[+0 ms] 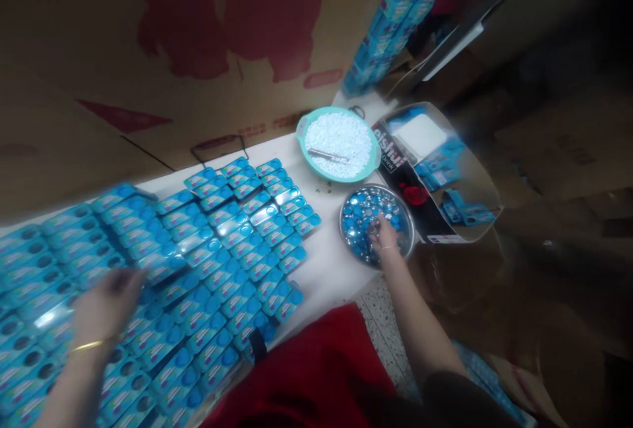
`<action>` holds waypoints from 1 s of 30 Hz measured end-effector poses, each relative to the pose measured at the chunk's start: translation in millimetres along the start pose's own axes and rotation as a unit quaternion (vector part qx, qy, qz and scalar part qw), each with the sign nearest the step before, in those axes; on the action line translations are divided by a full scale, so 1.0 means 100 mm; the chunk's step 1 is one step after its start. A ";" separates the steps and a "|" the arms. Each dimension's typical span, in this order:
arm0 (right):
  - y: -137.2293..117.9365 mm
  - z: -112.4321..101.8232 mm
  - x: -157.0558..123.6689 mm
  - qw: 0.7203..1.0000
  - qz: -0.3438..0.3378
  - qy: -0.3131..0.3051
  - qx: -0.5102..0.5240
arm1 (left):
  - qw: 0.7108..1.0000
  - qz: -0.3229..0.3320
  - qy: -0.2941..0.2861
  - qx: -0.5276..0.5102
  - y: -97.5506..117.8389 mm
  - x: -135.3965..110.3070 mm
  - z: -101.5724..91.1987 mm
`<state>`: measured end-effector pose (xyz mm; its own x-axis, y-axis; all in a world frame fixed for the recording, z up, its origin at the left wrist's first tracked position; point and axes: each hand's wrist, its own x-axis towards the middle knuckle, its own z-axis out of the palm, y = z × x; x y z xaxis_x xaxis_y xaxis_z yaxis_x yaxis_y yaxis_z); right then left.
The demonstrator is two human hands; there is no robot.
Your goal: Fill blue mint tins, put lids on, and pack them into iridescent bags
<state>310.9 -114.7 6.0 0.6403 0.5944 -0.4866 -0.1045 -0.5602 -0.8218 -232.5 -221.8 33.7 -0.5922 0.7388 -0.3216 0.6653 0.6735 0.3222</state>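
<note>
My right hand (386, 235) reaches into a round metal bowl (342, 233) filled with shiny blue and silver round pieces (361, 214). Its fingers are drawn together among the pieces, and what they grip is too small to make out. On the left, my left hand (106, 303) is over rows of small blue packs (217, 276) with printed fronts. Motion smears its fingers, so their hold does not show. Some packs have a dark round hole at one end; others show a blue round there.
Behind the metal bowl stands a turquoise basin (302, 151) of small white pieces, with a slim metallic tool (329, 155) on top. To the right, an open carton (395, 174) holds blue packs. A tall stack of blue packs (390, 26) rises behind. Large cardboard (198, 105) borders the white table (321, 263).
</note>
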 end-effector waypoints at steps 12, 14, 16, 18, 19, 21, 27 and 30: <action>0.20 1.53 -2.48 0.778 0.374 -0.484 0.145 | 0.867 0.414 0.015 -0.276 0.86 -1.24 0.40; 0.29 1.75 -2.75 0.784 0.372 -0.480 0.131 | 0.882 0.407 0.043 -0.233 0.61 -1.20 0.27; 0.38 1.94 -2.96 0.808 0.335 -0.473 0.103 | 0.897 0.395 0.043 -0.194 0.41 -1.15 0.13; 0.46 2.09 -3.12 0.839 0.287 -0.456 0.073 | 0.909 0.384 0.019 -0.158 0.28 -1.10 0.00; 0.50 2.15 -3.19 0.854 0.264 -0.444 0.066 | 0.916 0.375 0.008 -0.140 0.24 -1.07 -0.06; 0.57 2.29 -3.30 0.875 0.222 -0.425 0.065 | 0.932 0.345 0.003 -0.107 0.20 -1.03 -0.14; 0.72 2.64 -3.45 0.890 0.158 -0.425 0.037 | 0.956 0.261 0.037 -0.126 0.05 -0.86 -0.08; 0.80 2.76 -3.44 0.873 0.175 -0.454 0.020 | 0.951 0.208 0.038 -0.228 -0.13 -0.64 -0.02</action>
<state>-127.9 -204.4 26.0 -0.3023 0.6129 -0.7301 -0.2107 -0.7899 -0.5759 -204.6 -278.0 51.9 -0.3630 0.9315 -0.0231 0.5936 0.2503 0.7648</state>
